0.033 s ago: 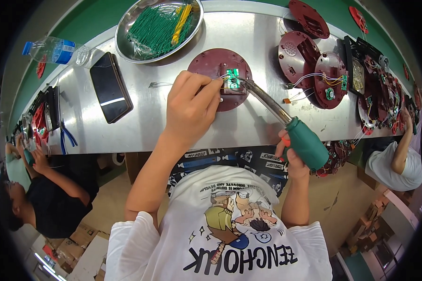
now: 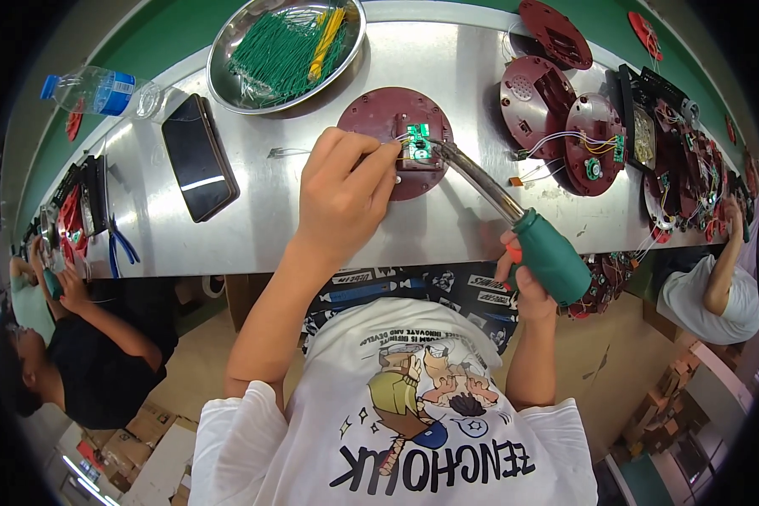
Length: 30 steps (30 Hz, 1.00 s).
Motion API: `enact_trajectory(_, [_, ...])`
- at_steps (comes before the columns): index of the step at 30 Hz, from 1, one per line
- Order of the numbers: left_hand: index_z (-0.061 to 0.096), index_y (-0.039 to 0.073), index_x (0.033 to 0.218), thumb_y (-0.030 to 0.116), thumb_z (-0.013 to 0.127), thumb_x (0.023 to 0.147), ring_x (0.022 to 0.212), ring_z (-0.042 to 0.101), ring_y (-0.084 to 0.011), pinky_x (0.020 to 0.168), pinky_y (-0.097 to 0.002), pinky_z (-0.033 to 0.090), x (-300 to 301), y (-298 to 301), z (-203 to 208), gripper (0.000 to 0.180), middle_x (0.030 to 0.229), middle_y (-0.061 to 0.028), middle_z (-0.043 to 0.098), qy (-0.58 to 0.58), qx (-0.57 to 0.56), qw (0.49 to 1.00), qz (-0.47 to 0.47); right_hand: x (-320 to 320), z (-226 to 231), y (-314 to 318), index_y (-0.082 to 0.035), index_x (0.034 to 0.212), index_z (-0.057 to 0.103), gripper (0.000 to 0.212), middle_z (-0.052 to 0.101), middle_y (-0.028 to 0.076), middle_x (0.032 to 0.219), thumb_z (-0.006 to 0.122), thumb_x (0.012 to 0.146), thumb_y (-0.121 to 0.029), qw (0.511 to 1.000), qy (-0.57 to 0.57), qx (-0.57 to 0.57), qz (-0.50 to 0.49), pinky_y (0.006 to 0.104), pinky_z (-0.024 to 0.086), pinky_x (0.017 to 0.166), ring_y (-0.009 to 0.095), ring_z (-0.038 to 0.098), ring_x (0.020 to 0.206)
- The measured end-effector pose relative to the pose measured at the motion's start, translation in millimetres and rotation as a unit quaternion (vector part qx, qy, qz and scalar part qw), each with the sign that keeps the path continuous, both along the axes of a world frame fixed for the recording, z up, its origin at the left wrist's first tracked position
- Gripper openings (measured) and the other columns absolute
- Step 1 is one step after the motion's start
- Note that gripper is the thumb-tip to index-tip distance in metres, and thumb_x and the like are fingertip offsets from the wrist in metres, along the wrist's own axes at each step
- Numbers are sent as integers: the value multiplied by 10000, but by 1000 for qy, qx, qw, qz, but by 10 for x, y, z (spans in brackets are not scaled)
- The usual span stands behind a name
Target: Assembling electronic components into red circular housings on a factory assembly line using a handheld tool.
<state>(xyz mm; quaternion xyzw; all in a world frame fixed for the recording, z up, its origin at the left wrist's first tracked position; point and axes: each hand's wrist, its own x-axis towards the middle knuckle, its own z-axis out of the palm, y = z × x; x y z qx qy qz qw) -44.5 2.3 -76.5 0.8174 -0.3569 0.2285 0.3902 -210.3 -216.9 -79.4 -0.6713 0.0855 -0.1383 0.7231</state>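
Note:
A dark red round plate [image 2: 365, 114] lies on the metal table, with a small green circuit board [image 2: 418, 133] near its middle. My left hand [image 2: 341, 190] reaches over the plate, thumb and fingers pinched on thin wires [image 2: 403, 138] at the board's left edge. In my right hand [image 2: 527, 282] is a soldering gun [image 2: 551, 256] with a green handle, red trigger and long metal barrel. Its tip meets the board's right side or hovers just over it; I cannot tell which. Loose wire ends [image 2: 285, 153] stick out left of the plate, beyond my left hand.
A steel bowl [image 2: 358, 61] of green and yellow wires stands at the back. Left are a phone [image 2: 196, 156], a plastic bottle [image 2: 101, 91] and blue-handled pliers [image 2: 118, 244]. More wired red plates [image 2: 594, 160] pile up on the right. People work at both sides.

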Motion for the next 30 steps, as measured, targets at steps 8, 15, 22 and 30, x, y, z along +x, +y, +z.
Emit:
enact_trajectory(8, [716, 24, 905, -53, 721, 666, 743, 542, -231, 619, -336, 460, -6, 2, 17, 250, 822, -60, 594, 1, 15, 1000, 13, 26, -19, -22, 77, 1126, 595, 415, 632, 198, 1063, 664, 862, -235, 999, -22, -21, 40, 278, 482, 520, 169, 596, 552])
enact_trajectory(15, [633, 72, 1185, 113, 775, 613, 1097, 518, -313, 937, -456, 377, -18, -25, 323, 591, 1189, -107, 607, 12, 55, 997, 51, -2, -10, -62, 92, 1129, 553, 423, 596, 253, 1082, 659, 876, -230, 997, -47, 50, 18, 284, 455, 472, 182, 576, 522])
enact_trajectory(22, [632, 67, 1092, 146, 802, 578, 995, 572, -288, 897, -419, 398, 481, -187, 678, 546, 1012, -85, 650, -14, 103, 993, -60, 28, 8, -306, 71, 1132, 508, 374, 540, 230, 1068, 633, 872, -167, 986, -134, 60, -82, 292, 452, 418, 162, 547, 491])
enact_trajectory(30, [644, 35, 1137, 274, 654, 803, 1035, 583, -364, 916, -437, 434, 2385, -798, 809, 411, 1044, -164, 678, -40, 357, 892, 275, 63, -214, -302, 28, 1164, 448, 372, 521, 189, 1051, 605, 894, -175, 969, -183, 88, -140, 284, 470, 467, 151, 533, 512])
